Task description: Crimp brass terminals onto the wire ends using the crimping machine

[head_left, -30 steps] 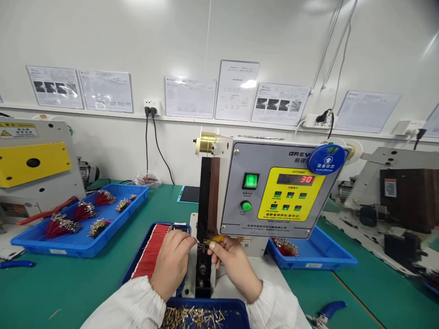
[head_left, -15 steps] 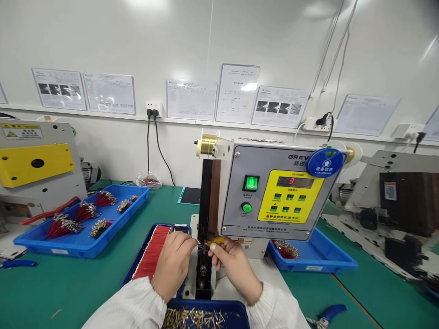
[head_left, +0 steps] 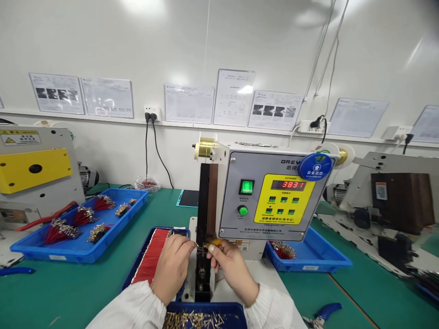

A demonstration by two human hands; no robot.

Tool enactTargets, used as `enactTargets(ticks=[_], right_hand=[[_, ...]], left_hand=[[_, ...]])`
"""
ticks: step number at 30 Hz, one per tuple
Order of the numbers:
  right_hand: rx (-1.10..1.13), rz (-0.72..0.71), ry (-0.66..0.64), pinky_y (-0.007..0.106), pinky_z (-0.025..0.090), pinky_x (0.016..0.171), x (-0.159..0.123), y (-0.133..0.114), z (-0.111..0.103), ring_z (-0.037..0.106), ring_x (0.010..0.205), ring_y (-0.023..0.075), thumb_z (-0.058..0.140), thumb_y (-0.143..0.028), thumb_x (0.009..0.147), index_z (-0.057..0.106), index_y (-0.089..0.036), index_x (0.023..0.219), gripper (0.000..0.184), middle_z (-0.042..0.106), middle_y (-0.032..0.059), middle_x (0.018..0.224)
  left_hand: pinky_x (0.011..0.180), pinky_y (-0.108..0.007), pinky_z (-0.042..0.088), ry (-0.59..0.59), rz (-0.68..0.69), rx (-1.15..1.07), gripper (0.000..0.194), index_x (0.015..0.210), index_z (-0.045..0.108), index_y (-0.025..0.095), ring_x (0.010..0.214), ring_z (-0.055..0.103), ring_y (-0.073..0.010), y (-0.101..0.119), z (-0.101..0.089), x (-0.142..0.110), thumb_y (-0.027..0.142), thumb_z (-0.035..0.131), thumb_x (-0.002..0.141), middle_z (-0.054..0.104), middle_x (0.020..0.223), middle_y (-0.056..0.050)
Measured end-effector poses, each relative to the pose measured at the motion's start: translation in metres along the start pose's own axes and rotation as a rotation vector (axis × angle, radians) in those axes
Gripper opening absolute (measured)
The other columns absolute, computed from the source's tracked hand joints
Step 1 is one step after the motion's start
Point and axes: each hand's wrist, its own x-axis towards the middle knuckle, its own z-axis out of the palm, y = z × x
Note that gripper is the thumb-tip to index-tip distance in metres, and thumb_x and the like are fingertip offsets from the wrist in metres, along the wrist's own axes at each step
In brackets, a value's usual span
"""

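2 bare hands work at the foot of the crimping head, just above a blue plastic tray of loose brass pin terminals (head_left: 197, 320). The left hand (head_left: 171, 269) has its fingers closed together on a thin wire (head_left: 200, 247), whose tip points right, toward the head. The right hand (head_left: 233, 269) has thumb and forefinger pressed together just beside that tip, under a small yellow part (head_left: 214, 242); whatever they pinch is too small to tell. Just behind the left hand lies a dark blue tray packed with parallel red wires (head_left: 151, 256). Beyond the hands stands a grey-and-yellow digital crimping machine (head_left: 270, 196), its red readout showing 3831 and its green switch (head_left: 247, 187) lit. A blue tray of red wires with brass ends (head_left: 308, 258) sits to the right, and blue-handled pliers (head_left: 324, 310) lie on the green bench (head_left: 48, 292). Farther left, a wider blue tray holds 5 red-and-brass wire bundles (head_left: 78, 228). The step looks like seating a wire end at the crimping head; the next move calls for steady, exact alignment there.
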Motion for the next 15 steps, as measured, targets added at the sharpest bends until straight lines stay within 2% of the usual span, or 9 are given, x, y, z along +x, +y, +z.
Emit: enactTargets(ticks=[6,15], right_hand=[[-0.011,-0.007,0.041,0.022,0.035,0.041,-0.0017,0.0017,0.0037,0.043,0.043,0.0085,0.062,-0.068,0.073,0.051,-0.018,0.070,0.051,0.055,-0.0019,0.058],[-0.004,-0.015,0.040,0.020,0.035,0.041,-0.0004,0.0054,0.0052,0.045,0.046,0.0084,0.055,-0.043,0.082,0.052,-0.017,0.074,0.027,0.058,-0.0005,0.065]], left_hand=[[0.080,-0.032,0.045,0.009,-0.005,0.004,0.022,0.099,0.058,0.020,0.091,0.052,-0.0182,-0.0006,0.0002,0.0012,0.007,0.041,0.094,0.059,0.095,-0.005],[0.076,-0.029,0.045,0.061,0.047,0.034,0.017,0.099,0.056,0.018,0.089,0.051,-0.0167,-0.0024,0.0010,0.0038,0.007,0.043,0.094,0.057,0.094,-0.005]])
